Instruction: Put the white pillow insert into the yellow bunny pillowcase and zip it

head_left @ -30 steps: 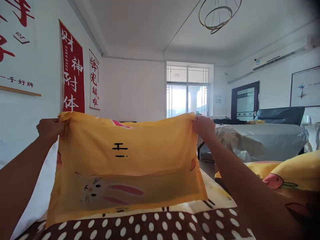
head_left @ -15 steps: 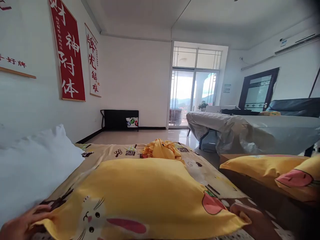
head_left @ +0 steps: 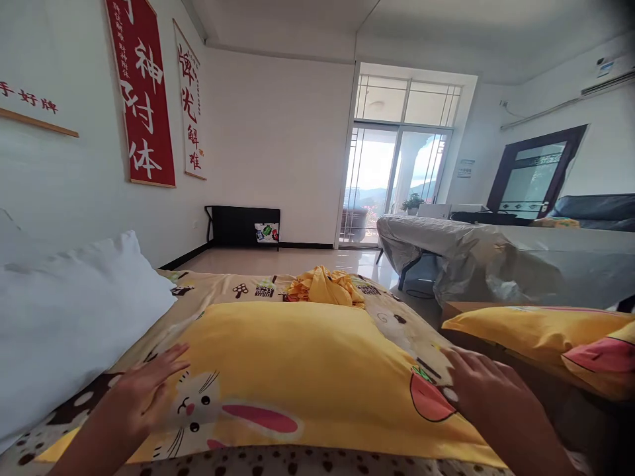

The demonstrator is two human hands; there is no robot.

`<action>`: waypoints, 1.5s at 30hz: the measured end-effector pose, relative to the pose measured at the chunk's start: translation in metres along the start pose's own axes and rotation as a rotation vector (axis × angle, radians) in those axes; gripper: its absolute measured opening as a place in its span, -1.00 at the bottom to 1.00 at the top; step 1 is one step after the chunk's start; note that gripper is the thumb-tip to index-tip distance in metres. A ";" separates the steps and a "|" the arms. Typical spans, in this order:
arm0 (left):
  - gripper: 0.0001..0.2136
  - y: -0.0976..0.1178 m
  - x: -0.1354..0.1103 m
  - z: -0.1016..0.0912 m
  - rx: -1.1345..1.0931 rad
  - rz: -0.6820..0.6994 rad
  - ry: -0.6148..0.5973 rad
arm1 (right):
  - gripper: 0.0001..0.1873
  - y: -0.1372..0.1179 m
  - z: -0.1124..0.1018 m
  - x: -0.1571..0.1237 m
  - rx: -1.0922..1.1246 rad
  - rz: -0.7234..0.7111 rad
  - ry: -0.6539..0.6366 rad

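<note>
A yellow pillow [head_left: 307,370] with a rabbit print lies flat on the patterned bedding. My left hand [head_left: 156,380] is at its left side, fingers stretched out and apart, holding nothing. On the other side my right hand [head_left: 479,377] hovers over or rests on the right edge, near the printed carrot, with fingers extended; whether it touches the cloth I cannot tell. Behind the pillow sits a bunched yellow cloth [head_left: 325,287].
To the left lies a white pillow [head_left: 84,317]. Another yellow pillow [head_left: 526,334] rests on a brown box-like surface at the right. Beyond it stands a table under plastic sheeting [head_left: 496,258]. A black folded panel [head_left: 231,228] leans by the far wall.
Both hands have let go of the pillow's near corners and moved forward along its sides. The pillow now lies flatter on the bedding, and the camera view has shifted slightly.
</note>
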State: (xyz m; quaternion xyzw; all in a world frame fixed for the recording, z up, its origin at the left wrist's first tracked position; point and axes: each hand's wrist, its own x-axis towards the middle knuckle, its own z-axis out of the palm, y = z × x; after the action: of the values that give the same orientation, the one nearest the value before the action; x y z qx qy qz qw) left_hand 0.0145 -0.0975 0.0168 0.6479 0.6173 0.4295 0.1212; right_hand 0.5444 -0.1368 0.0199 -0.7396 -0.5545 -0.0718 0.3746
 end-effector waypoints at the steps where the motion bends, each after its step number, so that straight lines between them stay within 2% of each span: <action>1: -0.67 0.026 0.011 0.016 0.013 0.092 -0.104 | -0.54 -0.042 0.005 0.003 -0.083 -0.147 -0.035; 3: -0.55 0.074 0.035 0.054 0.105 0.283 -0.245 | -0.43 -0.120 0.027 0.009 -0.133 -0.361 -0.137; 5: -0.48 0.103 0.058 0.096 0.240 0.396 -0.287 | -0.40 -0.174 0.062 0.013 -0.124 -0.484 -0.203; 7: -0.48 0.107 0.073 0.133 0.352 0.407 -0.272 | -0.39 -0.197 0.105 0.013 -0.097 -0.465 -0.223; 9: -0.50 0.088 0.078 0.161 0.400 0.343 -0.267 | -0.38 -0.195 0.148 0.006 -0.101 -0.346 -0.274; 10: -0.51 0.074 0.077 0.171 0.415 0.300 -0.270 | -0.37 -0.188 0.167 0.001 -0.109 -0.297 -0.313; 12: -0.51 0.044 0.072 0.184 0.438 0.244 -0.270 | -0.36 -0.172 0.197 -0.011 -0.109 -0.289 -0.305; 13: -0.51 0.032 0.069 0.187 0.444 0.228 -0.260 | -0.36 -0.166 0.205 -0.016 -0.106 -0.304 -0.285; 15: -0.50 0.016 0.063 0.191 0.448 0.212 -0.237 | -0.35 -0.157 0.210 -0.022 -0.100 -0.334 -0.248; 18: -0.50 0.009 0.060 0.191 0.449 0.199 -0.236 | -0.34 -0.145 0.195 -0.016 -0.133 -0.302 -0.232; 21: -0.49 0.009 0.061 0.191 0.452 0.191 -0.252 | -0.34 -0.112 0.171 -0.005 -0.221 -0.217 -0.219; 24: -0.49 0.011 0.059 0.191 0.446 0.193 -0.244 | -0.35 -0.047 0.151 -0.019 -0.329 -0.129 -0.228; 27: -0.50 0.014 0.056 0.191 0.437 0.213 -0.225 | -0.40 0.034 0.139 -0.059 -0.425 -0.084 -0.254; 29: -0.50 0.017 0.054 0.191 0.444 0.227 -0.204 | -0.42 0.081 0.133 -0.085 -0.502 -0.165 -0.302; 31: -0.50 0.020 0.053 0.191 0.454 0.226 -0.191 | -0.43 0.112 0.126 -0.100 -0.593 -0.197 -0.307; 33: -0.50 0.022 0.052 0.190 0.458 0.212 -0.198 | -0.44 0.116 0.115 -0.097 -0.658 -0.199 -0.334; 34: -0.50 0.022 0.051 0.190 0.458 0.207 -0.204 | -0.43 0.106 0.108 -0.089 -0.676 -0.198 -0.338; 36: -0.51 0.021 0.050 0.189 0.464 0.211 -0.201 | -0.41 0.066 0.095 -0.065 -0.681 -0.211 -0.287; 38: -0.51 0.021 0.049 0.189 0.478 0.224 -0.184 | -0.40 0.002 0.086 -0.040 -0.610 -0.304 -0.178; 40: -0.51 0.021 0.047 0.189 0.492 0.229 -0.173 | -0.42 -0.070 0.088 -0.023 -0.460 -0.415 -0.145; 43: -0.51 0.020 0.044 0.188 0.506 0.240 -0.167 | -0.44 -0.158 0.121 -0.016 -0.199 -0.527 -0.212; 45: -0.51 0.015 0.042 0.182 0.520 0.268 -0.169 | -0.42 -0.187 0.154 -0.022 -0.107 -0.504 -0.310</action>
State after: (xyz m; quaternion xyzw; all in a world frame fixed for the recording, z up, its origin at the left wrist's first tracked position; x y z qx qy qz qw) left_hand 0.1477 0.0056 -0.0655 0.7664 0.6032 0.2136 -0.0557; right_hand 0.3249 -0.0362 -0.0116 -0.5994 -0.7666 -0.0779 0.2166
